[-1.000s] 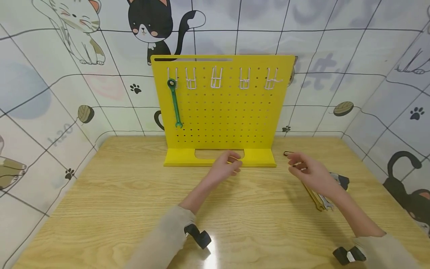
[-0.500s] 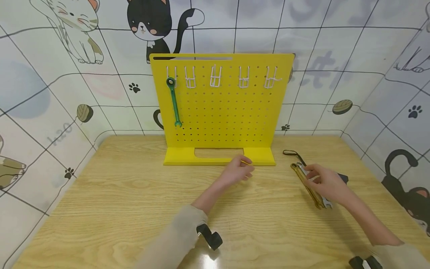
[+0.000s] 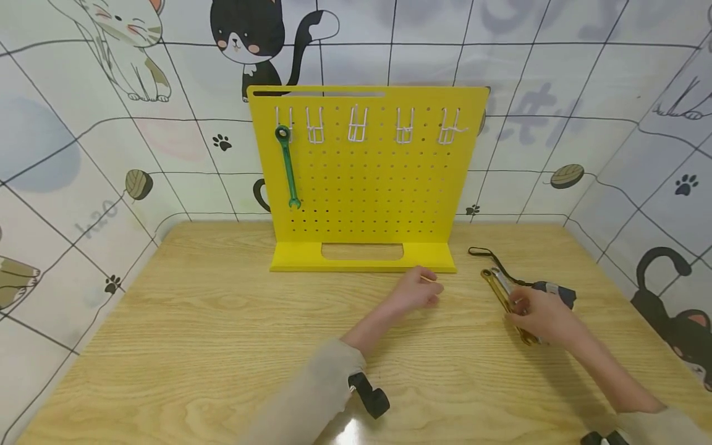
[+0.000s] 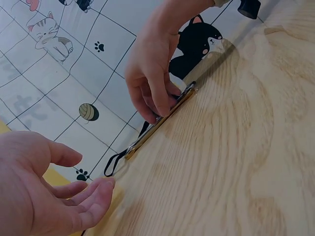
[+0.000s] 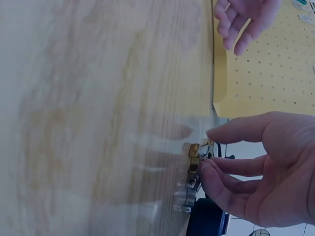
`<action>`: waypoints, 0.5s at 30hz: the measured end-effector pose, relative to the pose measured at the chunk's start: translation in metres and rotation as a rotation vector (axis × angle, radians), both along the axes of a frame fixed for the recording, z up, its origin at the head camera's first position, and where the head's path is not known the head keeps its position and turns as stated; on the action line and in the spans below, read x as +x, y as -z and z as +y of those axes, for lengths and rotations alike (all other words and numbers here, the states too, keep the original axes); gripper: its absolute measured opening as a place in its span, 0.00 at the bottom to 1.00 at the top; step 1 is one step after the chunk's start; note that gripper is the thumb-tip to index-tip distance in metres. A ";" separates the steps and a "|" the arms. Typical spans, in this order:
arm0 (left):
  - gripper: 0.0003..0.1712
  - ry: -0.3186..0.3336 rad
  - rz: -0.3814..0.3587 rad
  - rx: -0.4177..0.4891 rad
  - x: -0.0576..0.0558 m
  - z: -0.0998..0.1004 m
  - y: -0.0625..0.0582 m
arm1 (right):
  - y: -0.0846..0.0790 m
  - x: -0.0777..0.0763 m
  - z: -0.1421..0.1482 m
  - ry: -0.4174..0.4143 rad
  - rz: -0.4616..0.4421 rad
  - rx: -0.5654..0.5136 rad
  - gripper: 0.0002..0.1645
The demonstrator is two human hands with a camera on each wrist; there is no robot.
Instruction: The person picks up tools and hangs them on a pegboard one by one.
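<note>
My right hand (image 3: 547, 316) is down over a gold combination wrench (image 3: 494, 287) and a silver wrench (image 3: 503, 283), which lie side by side on the table at the right. In the right wrist view its fingertips (image 5: 206, 169) are right at the gold wrench (image 5: 194, 156), with the thumb spread apart from them. Part of both wrenches is hidden under the hand. My left hand (image 3: 416, 290) hovers with nothing in it, fingers loosely bent, in front of the yellow pegboard (image 3: 367, 191). A green ratchet wrench (image 3: 288, 170) hangs from the pegboard's leftmost hook.
Just beyond the right hand lies a dark, boxy tape measure (image 3: 564, 295) with a black wrist strap (image 3: 489, 253). Several white wire hooks (image 3: 357, 125) line the top of the pegboard. Behind the wooden table (image 3: 222, 321) stand walls with cat drawings.
My right hand has come back toward me and down onto the wrenches, baring the strap and tape measure. The left hand has drifted right and slightly nearer, past the pegboard's base.
</note>
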State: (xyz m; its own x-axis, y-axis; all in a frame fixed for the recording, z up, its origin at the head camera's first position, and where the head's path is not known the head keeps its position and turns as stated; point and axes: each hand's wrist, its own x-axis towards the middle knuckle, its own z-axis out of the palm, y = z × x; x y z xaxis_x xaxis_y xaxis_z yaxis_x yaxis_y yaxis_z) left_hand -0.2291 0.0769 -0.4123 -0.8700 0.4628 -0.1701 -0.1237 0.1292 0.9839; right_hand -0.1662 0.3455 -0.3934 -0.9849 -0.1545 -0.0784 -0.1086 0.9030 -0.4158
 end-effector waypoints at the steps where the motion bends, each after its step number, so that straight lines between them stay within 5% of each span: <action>1: 0.21 -0.002 -0.008 0.000 0.001 0.003 0.000 | 0.000 0.000 -0.001 0.002 0.006 0.008 0.22; 9: 0.17 0.002 -0.020 -0.028 0.007 0.022 0.004 | -0.002 0.001 -0.005 0.036 0.010 0.038 0.13; 15: 0.14 -0.007 -0.046 -0.001 0.015 0.035 0.004 | -0.003 -0.002 -0.006 0.081 -0.084 -0.006 0.15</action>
